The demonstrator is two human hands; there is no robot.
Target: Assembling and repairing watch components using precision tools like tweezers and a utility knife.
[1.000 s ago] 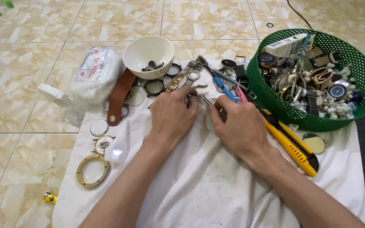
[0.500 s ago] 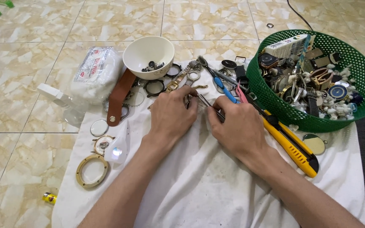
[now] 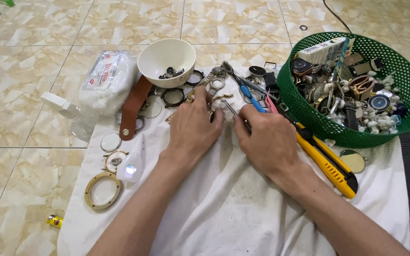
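Note:
My left hand (image 3: pixel 193 128) lies palm down on the white cloth (image 3: pixel 224 213), its fingertips pressing on a small watch part beside a gold-coloured piece (image 3: pixel 221 98). My right hand (image 3: pixel 266 137) is curled around a thin metal tool (image 3: pixel 230 108) whose tip points at the spot between the two hands. What sits under the fingertips is mostly hidden. A pair of blue-handled pliers (image 3: pixel 245 87) lies just beyond my right hand, and a yellow utility knife (image 3: pixel 326 163) lies to its right.
A white bowl (image 3: pixel 166 54) with small parts stands behind my left hand. A green mesh basket (image 3: pixel 404 80) full of watch pieces is at the right. A brown leather strap (image 3: pixel 131 111), a plastic bag (image 3: pixel 107 83), round bezels (image 3: pixel 103 191) and a glass lens (image 3: pixel 110 141) lie at the left.
Both hands stay in nearly the same place over the cloth. My right hand has turned slightly and the thin tool's tip shows more clearly between the hands.

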